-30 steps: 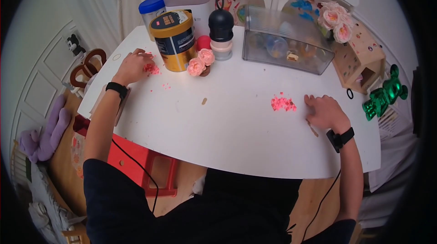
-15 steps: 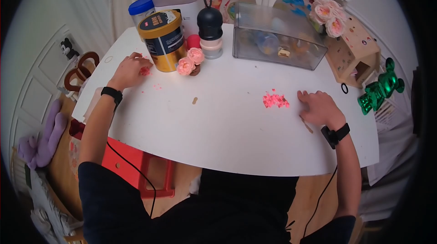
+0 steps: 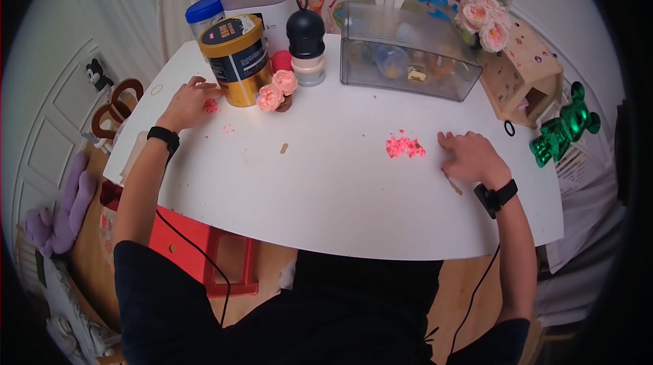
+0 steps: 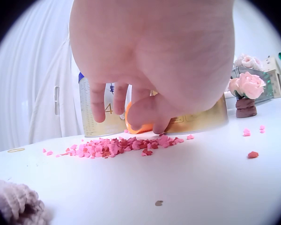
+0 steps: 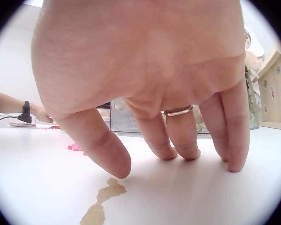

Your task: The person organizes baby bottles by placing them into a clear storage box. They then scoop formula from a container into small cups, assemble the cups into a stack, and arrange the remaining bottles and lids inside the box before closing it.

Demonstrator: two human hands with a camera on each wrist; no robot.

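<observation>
In the head view, my left hand (image 3: 185, 108) is low at the left of the table, fingers pointing down beside a heap of small pink bits (image 3: 211, 105). The left wrist view has this pink heap (image 4: 114, 146) spread on the tabletop, with the fingers hanging loosely bent at it and nothing seen held. My right hand (image 3: 474, 156) stands on its spread fingertips at the right, palm down and holding nothing. A second pile of pink bits (image 3: 405, 146) lies just left of it. A tan mark (image 5: 102, 199) shows under the right thumb in the right wrist view.
A gold tin (image 3: 238, 65) stands close beside the left hand, with pink flowers (image 3: 275, 91) and a black-topped bottle (image 3: 306, 42) near it. Behind are a clear grey box (image 3: 408, 59) and a wooden house (image 3: 520, 79). A green bear figure (image 3: 566, 127) is at the right edge.
The head view has shifted, so the table and its things sit further left and slightly higher. Both hands keep nearly the same places beside the two pink piles.
</observation>
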